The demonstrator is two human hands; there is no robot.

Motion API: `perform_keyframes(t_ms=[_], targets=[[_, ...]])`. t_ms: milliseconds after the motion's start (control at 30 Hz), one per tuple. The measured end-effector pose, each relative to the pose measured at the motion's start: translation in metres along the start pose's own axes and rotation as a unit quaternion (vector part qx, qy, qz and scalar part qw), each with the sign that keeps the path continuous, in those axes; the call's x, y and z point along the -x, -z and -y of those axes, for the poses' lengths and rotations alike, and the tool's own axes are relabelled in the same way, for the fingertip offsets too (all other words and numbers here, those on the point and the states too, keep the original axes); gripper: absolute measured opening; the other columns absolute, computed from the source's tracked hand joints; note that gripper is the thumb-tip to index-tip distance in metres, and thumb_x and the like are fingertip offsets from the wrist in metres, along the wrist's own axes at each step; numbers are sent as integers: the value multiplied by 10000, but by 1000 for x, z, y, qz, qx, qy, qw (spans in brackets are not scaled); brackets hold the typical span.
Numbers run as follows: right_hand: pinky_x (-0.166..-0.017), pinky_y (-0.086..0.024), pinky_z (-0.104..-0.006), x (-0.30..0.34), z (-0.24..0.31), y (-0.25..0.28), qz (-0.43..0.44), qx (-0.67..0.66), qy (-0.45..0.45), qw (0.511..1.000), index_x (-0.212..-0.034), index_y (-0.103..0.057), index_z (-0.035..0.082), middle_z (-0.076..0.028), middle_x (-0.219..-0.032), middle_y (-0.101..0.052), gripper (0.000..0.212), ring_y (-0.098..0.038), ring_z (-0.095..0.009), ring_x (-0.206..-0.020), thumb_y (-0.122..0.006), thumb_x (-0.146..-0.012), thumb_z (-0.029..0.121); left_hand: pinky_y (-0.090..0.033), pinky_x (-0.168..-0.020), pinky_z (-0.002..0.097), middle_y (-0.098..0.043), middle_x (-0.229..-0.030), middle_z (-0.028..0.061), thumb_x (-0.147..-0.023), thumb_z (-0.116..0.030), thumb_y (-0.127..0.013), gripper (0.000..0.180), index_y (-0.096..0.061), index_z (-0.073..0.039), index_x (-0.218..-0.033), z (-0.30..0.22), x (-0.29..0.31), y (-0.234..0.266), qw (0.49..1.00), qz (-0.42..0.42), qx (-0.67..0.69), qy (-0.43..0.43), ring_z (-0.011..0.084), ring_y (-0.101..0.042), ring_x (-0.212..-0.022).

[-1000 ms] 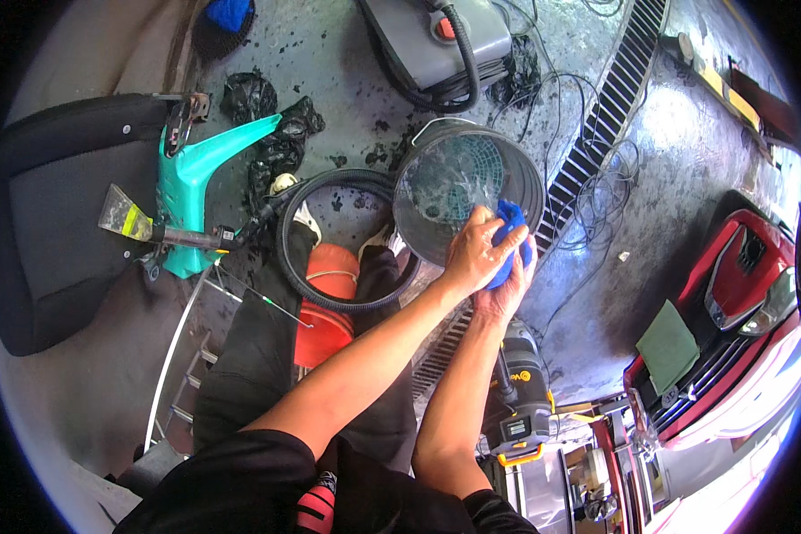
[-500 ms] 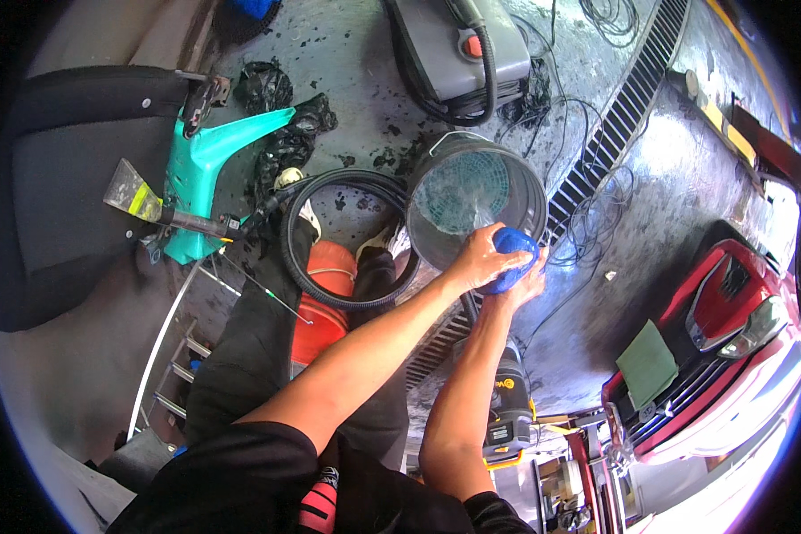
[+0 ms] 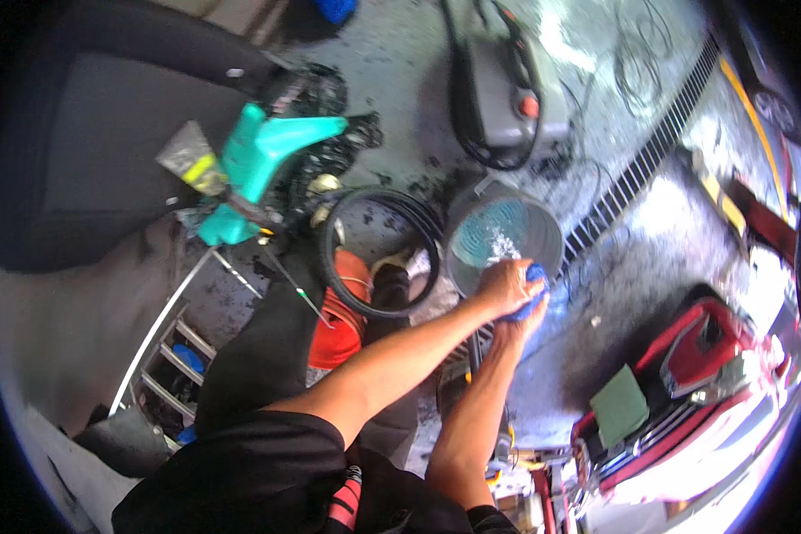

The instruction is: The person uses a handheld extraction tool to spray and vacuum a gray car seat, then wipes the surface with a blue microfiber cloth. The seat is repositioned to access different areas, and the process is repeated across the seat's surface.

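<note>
- The left hand [image 3: 507, 283] is closed, fingers curled over one side of a bunched blue cloth [image 3: 536, 307]; the right hand [image 3: 518, 329] is wrapped around the other side, so both have hold of it.
- The cloth is at the near right edge of the dark bucket [image 3: 550, 227] as seen from above; its height over the rim cannot be told. Water drops [image 3: 500, 246] show beside the left hand, over the bucket's mouth.
- Inside the bucket, a turquoise grid insert [image 3: 482, 230] shows toward the far left wall.
- The bucket's left edge sits just beside the coiled black hose [image 3: 331, 254], leaving barely a gap there.
- Along the bucket's right edge, the slotted floor drain [image 3: 645, 165] slants toward the floor's far right corner.
- Right of the drain's edge, a broad stretch of wet gray floor [image 3: 627, 285] reaches to the red car bumper [image 3: 699, 351], where a green cloth [image 3: 620, 405] lies.
- Past the bucket's far edge stands a gray machine [image 3: 547, 111], a narrow strip of floor between them.
- On the floor's left side, a turquoise panel [image 3: 249, 169] and a dark car seat [image 3: 107, 142] crowd the room beyond the hose.
</note>
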State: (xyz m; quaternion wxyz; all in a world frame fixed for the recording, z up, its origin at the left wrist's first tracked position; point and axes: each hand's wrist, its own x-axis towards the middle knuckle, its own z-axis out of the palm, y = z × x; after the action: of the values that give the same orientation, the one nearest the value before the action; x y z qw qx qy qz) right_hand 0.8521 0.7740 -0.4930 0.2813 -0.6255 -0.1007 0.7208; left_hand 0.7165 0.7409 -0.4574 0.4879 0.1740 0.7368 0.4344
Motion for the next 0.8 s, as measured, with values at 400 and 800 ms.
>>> perform_keyframes(t_ms=[400,800], targets=[[-1117,-520,-464,229,-116,-308,371,178,-9,912,-1614,-448,67,-159,-1420,-627,724,-648,-306,-1274,-666,-999,379,-512,-1110,482,-625,-1411,222,-999,-613,-687,732,-594,-42,-1447,-74,187,377,971,-146,-29,-187,419,-624,-1324],[-1004,-562,-469,565,-326,-706,679,347,354,541,-1425,-668,78,-180,-1299,-684,577,-683,-287,-1154,-847,-923,300,-461,-1134,468,-664,-1350,185,-965,-475,-820,631,-680,-42,-1403,-28,464,861,621,-774,-123,13,347,-620,-1292]])
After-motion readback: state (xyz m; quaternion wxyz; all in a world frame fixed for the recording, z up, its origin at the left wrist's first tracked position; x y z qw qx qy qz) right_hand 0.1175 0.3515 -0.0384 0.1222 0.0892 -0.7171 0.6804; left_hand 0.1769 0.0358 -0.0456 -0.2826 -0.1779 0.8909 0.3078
